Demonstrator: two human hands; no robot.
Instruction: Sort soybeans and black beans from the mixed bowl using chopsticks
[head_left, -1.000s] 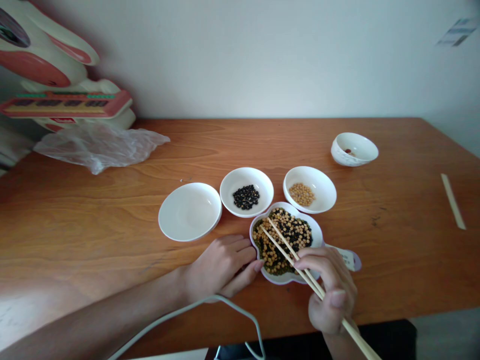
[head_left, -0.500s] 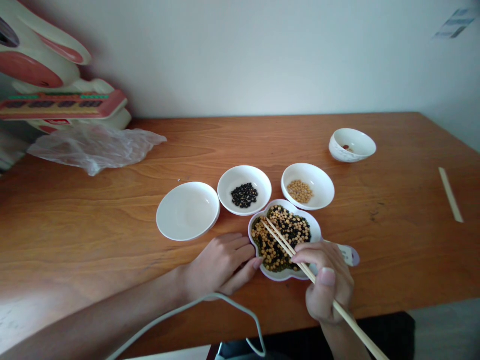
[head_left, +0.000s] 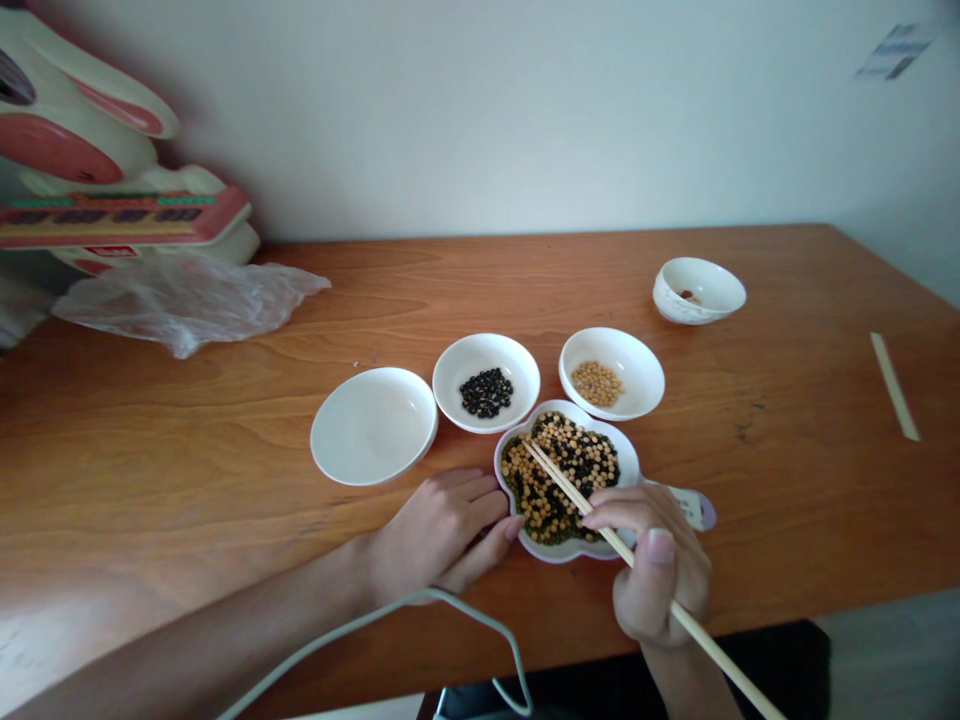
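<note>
Wooden chopsticks (head_left: 616, 545) are pinched in the right hand's (head_left: 664, 575) fingers, slanted, tips close together over the mixed beans (head_left: 592, 455) at the dish's (head_left: 631, 470) far left. Dish sits near, between the hands, presumably for easy reach. Left hand (head_left: 442, 525) rests at its left rim, likely stopping it sliding; can't tell if those fingers grip. Black-bean bowl (head_left: 448, 375) and yellow-bean bowl (head_left: 643, 375) stand just beyond, probably within reach by design.

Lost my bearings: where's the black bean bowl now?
In the head view, the black bean bowl is near the centre, between a white bowl at left and the yellow bean bowl at right, beyond and left of the flower-shaped dish.
</note>
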